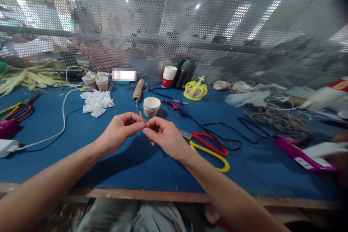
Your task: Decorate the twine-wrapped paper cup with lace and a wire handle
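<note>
My left hand (123, 130) and my right hand (163, 136) meet fingertip to fingertip above the blue table. Both are pinched on the loose end of a thin brown twine, which runs up to the twine roll (139, 90); a short tan piece of it sticks up by my left fingertips. Just behind my hands stands a small cup (151, 106) with a white rim and twine-wrapped base. The scissors (209, 145), with red and yellow handles, lie beside and partly behind my right wrist. What exactly lies between the fingertips is too small to tell.
A blue glue gun (176, 106) with a black cord lies right of the cup. Behind are paper cups (169, 76), a dark kettle (186, 73) and a yellow crown (195, 90). White lace (97, 102) lies left, grey cord (274, 119) right. A person shows behind the mesh.
</note>
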A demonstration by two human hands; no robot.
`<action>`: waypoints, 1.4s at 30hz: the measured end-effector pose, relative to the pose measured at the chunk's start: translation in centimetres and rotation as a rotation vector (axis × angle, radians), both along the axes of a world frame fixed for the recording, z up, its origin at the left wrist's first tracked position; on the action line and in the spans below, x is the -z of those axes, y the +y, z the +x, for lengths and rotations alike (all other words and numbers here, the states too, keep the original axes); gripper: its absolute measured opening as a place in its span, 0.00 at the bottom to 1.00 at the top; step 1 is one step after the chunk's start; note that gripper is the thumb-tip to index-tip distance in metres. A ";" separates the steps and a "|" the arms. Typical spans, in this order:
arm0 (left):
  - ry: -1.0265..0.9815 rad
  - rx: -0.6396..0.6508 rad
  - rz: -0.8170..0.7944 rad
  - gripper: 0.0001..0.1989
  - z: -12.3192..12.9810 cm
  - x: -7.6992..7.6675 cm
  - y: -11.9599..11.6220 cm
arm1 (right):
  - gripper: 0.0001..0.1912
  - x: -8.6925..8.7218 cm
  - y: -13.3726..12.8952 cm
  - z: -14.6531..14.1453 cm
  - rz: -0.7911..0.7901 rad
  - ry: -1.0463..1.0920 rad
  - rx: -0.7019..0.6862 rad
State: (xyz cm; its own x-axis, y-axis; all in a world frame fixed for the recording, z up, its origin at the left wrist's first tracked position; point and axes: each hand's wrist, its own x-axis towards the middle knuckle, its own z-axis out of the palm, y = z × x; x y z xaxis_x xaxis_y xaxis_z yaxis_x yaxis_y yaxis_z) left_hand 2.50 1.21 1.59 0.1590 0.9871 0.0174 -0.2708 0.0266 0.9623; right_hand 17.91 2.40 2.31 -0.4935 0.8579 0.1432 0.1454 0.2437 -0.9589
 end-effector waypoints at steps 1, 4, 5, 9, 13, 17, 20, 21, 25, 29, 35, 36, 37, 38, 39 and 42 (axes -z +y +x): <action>0.016 -0.014 0.000 0.07 0.0 0.0 0.0 | 0.07 0.0 0.0 0.0 0.013 -0.009 0.004; 0.043 -0.048 -0.009 0.09 0.2 0.0 -0.1 | 0.06 0.2 -0.2 -0.1 0.070 -0.037 0.017; 0.047 -0.054 -0.015 0.09 0.3 0.0 -0.1 | 0.06 0.2 -0.2 -0.1 0.091 -0.046 0.026; 0.038 -0.081 -0.012 0.09 0.5 0.2 -0.2 | 0.06 0.5 -0.2 -0.1 0.161 -0.065 0.076; -0.036 -0.073 0.012 0.09 0.5 0.3 -0.3 | 0.07 0.4 0.0 0.1 0.011 -0.001 -0.023; -0.098 0.027 0.000 0.09 0.2 0.3 -0.2 | 0.10 0.2 0.3 0.3 -0.187 0.123 -0.161; -0.093 0.030 -0.009 0.09 0.2 0.3 0.0 | 0.09 0.2 0.3 0.3 -0.151 0.086 -0.119; -0.079 0.012 -0.011 0.09 0.2 0.4 0.0 | 0.08 0.2 0.3 0.2 -0.111 0.048 -0.087; -0.022 -0.057 -0.012 0.10 0.4 0.4 0.0 | 0.07 0.2 0.1 0.0 0.034 -0.060 0.045; -0.070 -0.017 0.027 0.09 0.3 0.3 -0.1 | 0.09 0.2 0.2 0.2 -0.133 0.042 -0.079; -0.124 0.065 -0.015 0.09 0.2 0.4 -0.1 | 0.10 0.3 0.3 0.3 -0.295 0.187 -0.186; -0.108 0.040 -0.028 0.09 0.2 0.4 0.0 | 0.10 0.3 0.2 0.2 -0.253 0.164 -0.147; -0.090 0.011 -0.038 0.09 0.3 0.5 0.0 | 0.09 0.3 0.1 0.1 -0.199 0.123 -0.103; -0.071 -0.015 -0.045 0.09 0.3 0.5 0.0 | 0.08 0.3 0.0 0.0 -0.131 0.071 -0.056; -0.055 -0.036 -0.049 0.10 0.4 0.5 0.0 | 0.07 0.3 -0.1 -0.1 -0.051 0.019 -0.008; -0.036 -0.067 -0.040 0.10 0.5 0.4 0.0 | 0.05 0.4 -0.3 -0.2 0.140 -0.059 0.104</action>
State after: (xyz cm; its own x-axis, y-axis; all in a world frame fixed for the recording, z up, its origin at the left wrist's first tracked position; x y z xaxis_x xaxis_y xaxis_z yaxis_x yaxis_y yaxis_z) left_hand 2.98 1.17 1.22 0.0921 0.9956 -0.0182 -0.3073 0.0458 0.9505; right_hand 17.71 2.15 1.93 -0.4146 0.8782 0.2383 0.2315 0.3550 -0.9057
